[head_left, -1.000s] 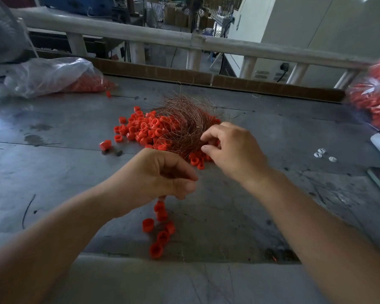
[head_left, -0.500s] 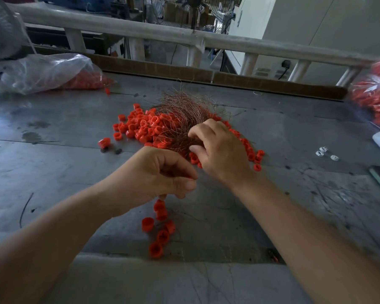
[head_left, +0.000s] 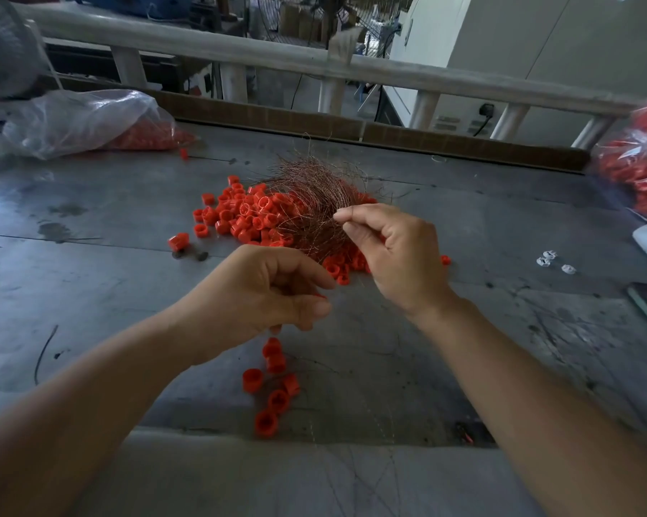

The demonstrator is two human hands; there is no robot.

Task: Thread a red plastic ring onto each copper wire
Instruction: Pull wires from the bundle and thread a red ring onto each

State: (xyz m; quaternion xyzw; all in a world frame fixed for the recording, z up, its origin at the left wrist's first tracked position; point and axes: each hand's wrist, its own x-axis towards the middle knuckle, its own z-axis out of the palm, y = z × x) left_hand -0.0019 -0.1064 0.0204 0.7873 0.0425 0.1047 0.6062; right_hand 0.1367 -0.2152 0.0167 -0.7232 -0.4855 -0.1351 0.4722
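Note:
A tangled bundle of thin copper wires point(head_left: 311, 195) lies on a heap of loose red plastic rings point(head_left: 240, 214) in the middle of the metal table point(head_left: 90, 292). My right hand point(head_left: 396, 251) pinches a single copper wire between thumb and forefinger at the bundle's near edge. My left hand point(head_left: 266, 292) is curled in front of the heap and holds threaded wires, from which several red rings point(head_left: 273, 371) hang down onto the table. What lies inside its fingers is hidden.
A clear plastic bag with red rings point(head_left: 90, 125) lies at the back left. Another bag of red rings point(head_left: 639, 169) sits at the right edge. Small white parts point(head_left: 549, 257) lie on the right. A wooden railing point(head_left: 314, 65) runs behind the table.
My right hand went into the wire bundle, then lifted slightly with one wire pinched in its fingertips. My left hand stayed in place with its hanging rings.

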